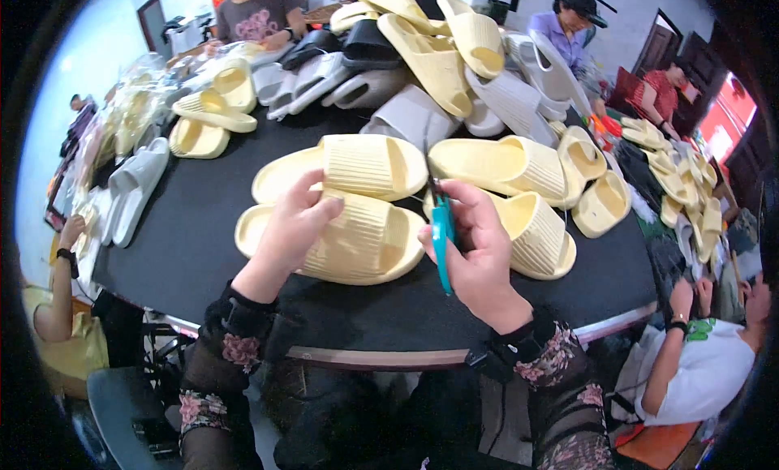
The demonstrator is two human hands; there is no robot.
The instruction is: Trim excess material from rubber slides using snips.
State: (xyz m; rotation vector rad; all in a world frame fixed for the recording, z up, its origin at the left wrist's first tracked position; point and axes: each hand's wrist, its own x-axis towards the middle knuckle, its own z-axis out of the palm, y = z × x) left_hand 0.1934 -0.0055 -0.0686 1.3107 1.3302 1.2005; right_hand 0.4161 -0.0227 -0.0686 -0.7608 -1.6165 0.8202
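Observation:
My right hand (487, 255) grips a pair of scissors (441, 239) with teal handles, their dark blades pointing away from me. The blades are over the gap between two pairs of pale yellow ribbed slide slippers. Over the left pair, my left hand (290, 231) has its fingers drawn together. Whatever they may pinch is too small to make out. The far left slipper (365, 163) and the near left slipper (361, 235) lie side by side, the near one partly under my left hand. To the right lie another far slipper (519, 168) and a near slipper (535, 231), partly behind my right hand.
A heap of yellow, grey and black slippers (430, 60) covers the far side of the black table (203, 243). Grey slippers (138, 186) and plastic-wrapped ones lie at left. Several other people sit or stand around, with more yellow slippers (690, 186) at right.

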